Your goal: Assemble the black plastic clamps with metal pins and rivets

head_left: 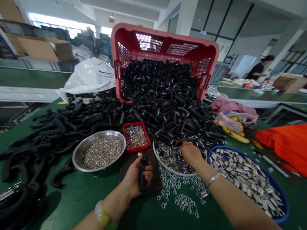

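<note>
Left hand clamps a black part; right hand curled at the plate — can't tell if it's gripping; blue tray just beside, tight room.

Glossy black plastic pieces below the matt red plastic crate; left of the crate, crinkled white plastic bag and polished steel bowl; right of it, soft orange cloth.
</note>
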A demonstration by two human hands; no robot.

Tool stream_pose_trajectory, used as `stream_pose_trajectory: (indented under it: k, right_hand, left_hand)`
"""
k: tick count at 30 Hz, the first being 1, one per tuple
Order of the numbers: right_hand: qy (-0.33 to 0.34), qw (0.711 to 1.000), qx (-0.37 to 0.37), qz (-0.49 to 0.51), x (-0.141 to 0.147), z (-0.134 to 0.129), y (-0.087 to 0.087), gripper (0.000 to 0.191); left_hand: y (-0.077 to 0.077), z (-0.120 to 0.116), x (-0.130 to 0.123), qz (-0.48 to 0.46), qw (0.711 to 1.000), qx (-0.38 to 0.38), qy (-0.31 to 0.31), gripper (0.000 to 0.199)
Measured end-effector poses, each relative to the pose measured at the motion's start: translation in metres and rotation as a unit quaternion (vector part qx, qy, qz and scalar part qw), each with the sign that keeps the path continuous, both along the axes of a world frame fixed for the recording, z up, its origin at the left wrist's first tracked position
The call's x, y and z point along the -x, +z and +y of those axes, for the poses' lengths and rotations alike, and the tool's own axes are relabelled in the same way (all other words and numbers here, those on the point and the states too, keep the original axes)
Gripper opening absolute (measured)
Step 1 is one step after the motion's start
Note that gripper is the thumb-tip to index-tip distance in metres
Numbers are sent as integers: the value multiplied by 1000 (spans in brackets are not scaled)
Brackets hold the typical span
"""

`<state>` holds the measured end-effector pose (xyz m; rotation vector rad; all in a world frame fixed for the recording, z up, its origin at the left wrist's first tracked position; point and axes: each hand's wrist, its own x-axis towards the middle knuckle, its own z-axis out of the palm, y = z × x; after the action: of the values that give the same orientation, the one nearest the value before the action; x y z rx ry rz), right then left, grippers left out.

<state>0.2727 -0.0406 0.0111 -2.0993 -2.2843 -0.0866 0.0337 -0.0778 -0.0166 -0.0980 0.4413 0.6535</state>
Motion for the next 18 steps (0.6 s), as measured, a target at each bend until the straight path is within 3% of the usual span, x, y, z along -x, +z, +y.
stream_pose_trajectory:
  k: [7, 12, 15, 18]
  right_hand:
    - [58, 998, -14, -6, 16, -8, 15, 21]
    - [196, 962, -32, 189, 68, -40, 18, 14]
    - [193, 950, -55, 240, 89, -50, 12, 22]
    - [164, 962, -56, 209, 98, -51, 8, 23]
  left_hand:
    - [-1, -1, -5, 44, 999, -5, -24, 33]
    - [-1, -3, -15, 66, 997, -25, -31, 40]
    - [1, -7, -20, 112, 992, -46, -28, 44]
    - [2, -11, -22, 178, 981, -73, 14, 39]
